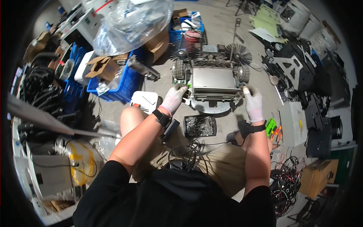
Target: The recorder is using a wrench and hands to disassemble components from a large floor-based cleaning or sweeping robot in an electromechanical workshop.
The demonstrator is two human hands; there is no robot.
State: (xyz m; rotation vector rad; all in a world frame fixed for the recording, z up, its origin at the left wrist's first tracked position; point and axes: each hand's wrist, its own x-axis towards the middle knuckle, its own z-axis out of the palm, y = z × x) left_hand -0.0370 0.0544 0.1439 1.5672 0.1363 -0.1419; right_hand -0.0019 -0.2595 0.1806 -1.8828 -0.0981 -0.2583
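A partly stripped wheeled machine (213, 78) with a silver metal box at its middle stands on the floor in front of me. It has a treaded wheel on each side and round bristle brushes at its far corners. My left hand (175, 97), in a white glove, is closed at the machine's near left corner. My right hand (252, 100), gloved too, has its fingers curled at the near right corner, beside a small metal bracket. The fingertips of both hands are partly hidden. Closer to me lies a black tray (185, 130) full of small metal screws.
At the left stands a blue crate (130, 85) holding cardboard and plastic. A white tray (145, 99) with hex keys lies by my left knee. Pliers (278, 132) and tangled cables (287, 185) lie at the right. A thin cable crosses the floor before me.
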